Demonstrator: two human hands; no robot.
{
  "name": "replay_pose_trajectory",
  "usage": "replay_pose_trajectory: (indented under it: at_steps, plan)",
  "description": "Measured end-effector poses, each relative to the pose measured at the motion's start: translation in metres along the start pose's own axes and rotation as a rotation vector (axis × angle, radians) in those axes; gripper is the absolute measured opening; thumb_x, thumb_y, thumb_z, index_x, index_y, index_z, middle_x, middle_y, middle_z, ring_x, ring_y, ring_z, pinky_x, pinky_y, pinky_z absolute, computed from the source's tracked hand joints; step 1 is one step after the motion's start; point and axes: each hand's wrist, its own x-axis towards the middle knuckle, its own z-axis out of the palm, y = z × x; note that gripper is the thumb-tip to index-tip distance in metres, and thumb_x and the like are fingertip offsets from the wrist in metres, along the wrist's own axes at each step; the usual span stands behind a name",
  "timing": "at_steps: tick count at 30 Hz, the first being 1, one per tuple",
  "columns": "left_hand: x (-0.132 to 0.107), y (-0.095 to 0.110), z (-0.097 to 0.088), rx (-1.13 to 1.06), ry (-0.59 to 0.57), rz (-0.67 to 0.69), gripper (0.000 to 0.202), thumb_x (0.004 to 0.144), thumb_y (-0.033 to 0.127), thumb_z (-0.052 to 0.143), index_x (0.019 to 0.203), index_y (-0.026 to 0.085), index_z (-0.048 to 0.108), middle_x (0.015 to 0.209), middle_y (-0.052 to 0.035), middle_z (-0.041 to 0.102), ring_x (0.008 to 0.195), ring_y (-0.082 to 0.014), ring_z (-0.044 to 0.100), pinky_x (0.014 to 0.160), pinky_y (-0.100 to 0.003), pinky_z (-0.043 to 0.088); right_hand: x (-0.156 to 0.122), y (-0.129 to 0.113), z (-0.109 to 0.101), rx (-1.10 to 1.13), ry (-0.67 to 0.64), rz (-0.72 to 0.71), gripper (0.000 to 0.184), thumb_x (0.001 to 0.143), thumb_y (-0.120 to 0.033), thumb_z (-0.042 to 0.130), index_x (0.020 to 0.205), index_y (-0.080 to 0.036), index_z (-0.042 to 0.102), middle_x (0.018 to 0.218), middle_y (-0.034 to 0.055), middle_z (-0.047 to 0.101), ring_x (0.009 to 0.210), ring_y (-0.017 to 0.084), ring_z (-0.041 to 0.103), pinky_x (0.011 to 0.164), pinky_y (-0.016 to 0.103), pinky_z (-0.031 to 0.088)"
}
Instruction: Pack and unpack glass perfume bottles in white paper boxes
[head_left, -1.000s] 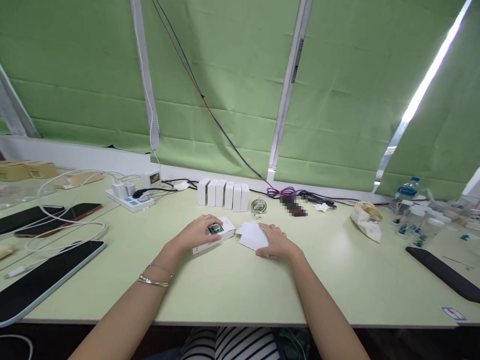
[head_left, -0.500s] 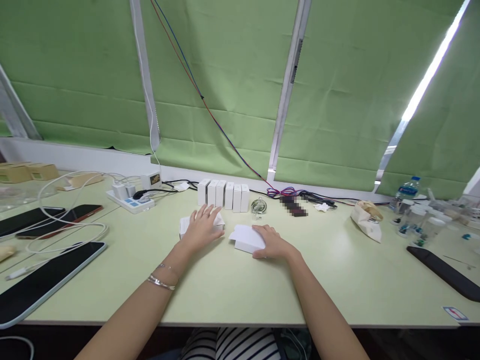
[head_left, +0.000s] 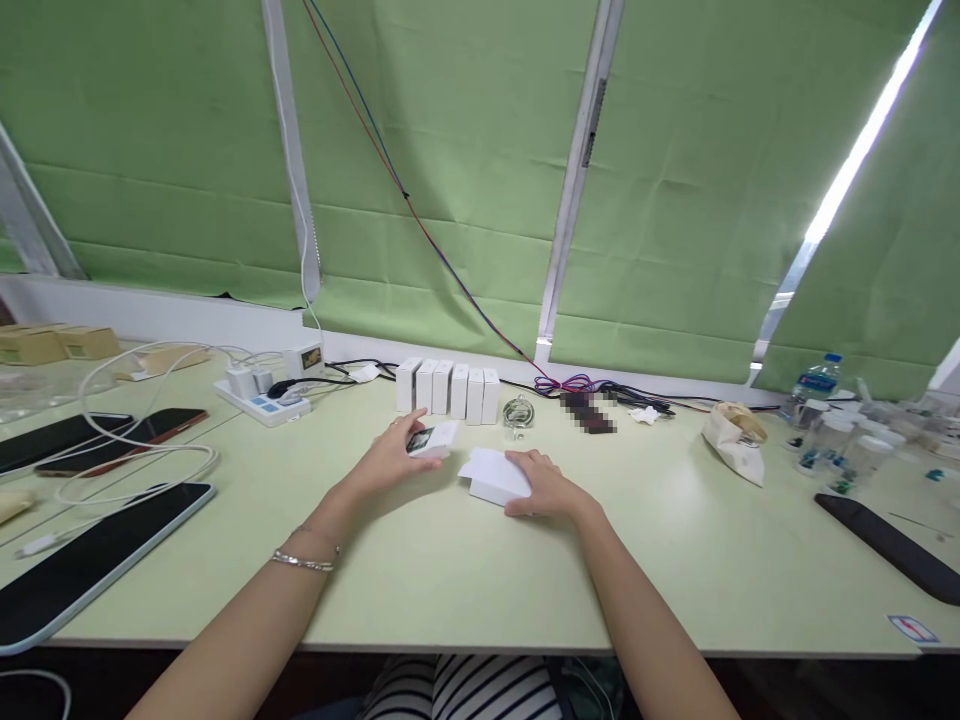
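Note:
My left hand (head_left: 390, 452) grips a small white box (head_left: 444, 436) with a dark picture on its side, thumb at the front and fingers behind it. The box is slightly tilted, and its left end is hidden by the hand. To its right lies a second white box (head_left: 495, 474) on the table, with a flap sticking out at its left end. My right hand (head_left: 551, 486) holds that box at its right end, thumb along the near edge and fingers over the top. The two boxes are a small gap apart.
Behind the hands stands a row of several upright white boxes (head_left: 448, 392), with a shiny round coil-like item (head_left: 518, 412) beside it. Phones (head_left: 105, 560), cables and a power strip (head_left: 262, 402) lie left. A cloth pouch (head_left: 735, 442), clear jars (head_left: 825, 440) and a bottle (head_left: 817, 378) are right.
My left hand has gone from lying over the white box to gripping it by its left end. That box has turned and shifted right. My right hand and its box stay put.

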Motion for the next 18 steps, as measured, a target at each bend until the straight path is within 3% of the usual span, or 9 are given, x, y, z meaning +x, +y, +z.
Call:
replay_pose_trajectory:
  at_steps: [2,4,8,12,18]
  plan:
    - [0.0,0.002,0.002,-0.204,0.01,0.001,0.086,0.071,0.057,0.055,0.14,0.019,0.02,0.123,-0.0108,0.053,0.108,-0.0233,0.054,0.092,-0.035,0.041,0.001,0.001,0.001,-0.003,0.002,-0.007,0.09,0.063,-0.047,0.069,0.139,-0.024,0.026,0.129,0.0092,0.036,0.119,0.028,0.032,0.098,0.04,0.028]
    - [-0.001,0.004,0.005,-0.229,-0.033,0.018,0.088,0.072,0.057,0.054,0.142,0.019,0.015,0.13,-0.0124,0.048,0.113,-0.0243,0.051,0.093,-0.035,0.041,0.002,0.002,0.001,-0.005,0.003,-0.012,0.09,0.063,-0.047,0.069,0.139,-0.024,0.026,0.13,0.0094,0.036,0.12,0.028,0.031,0.098,0.04,0.027]
    - [-0.002,0.008,0.014,0.117,-0.154,0.105,0.099,0.057,0.053,0.069,0.14,0.019,0.027,0.143,-0.0139,0.034,0.131,-0.0358,0.028,0.105,-0.046,0.023,0.002,0.003,0.001,-0.001,0.005,-0.009,0.091,0.063,-0.048,0.068,0.139,-0.025,0.025,0.13,0.0096,0.036,0.119,0.029,0.032,0.097,0.04,0.028]
    - [-0.003,0.011,0.018,0.239,-0.116,0.106,0.091,0.058,0.042,0.068,0.138,0.019,0.032,0.135,-0.0139,0.045,0.125,-0.0382,0.036,0.102,-0.051,0.025,0.003,0.003,0.001,0.0,0.006,-0.023,0.091,0.062,-0.049,0.069,0.139,-0.025,0.027,0.13,0.0093,0.037,0.12,0.028,0.032,0.098,0.039,0.027]
    - [-0.001,0.0,0.017,-0.271,-0.094,0.077,0.071,0.067,0.034,0.062,0.131,0.019,0.037,0.124,-0.0103,0.056,0.108,-0.0292,0.055,0.09,-0.039,0.046,0.002,0.001,0.001,0.004,0.003,-0.005,0.09,0.062,-0.047,0.069,0.139,-0.024,0.027,0.13,0.01,0.036,0.12,0.028,0.032,0.098,0.04,0.027]
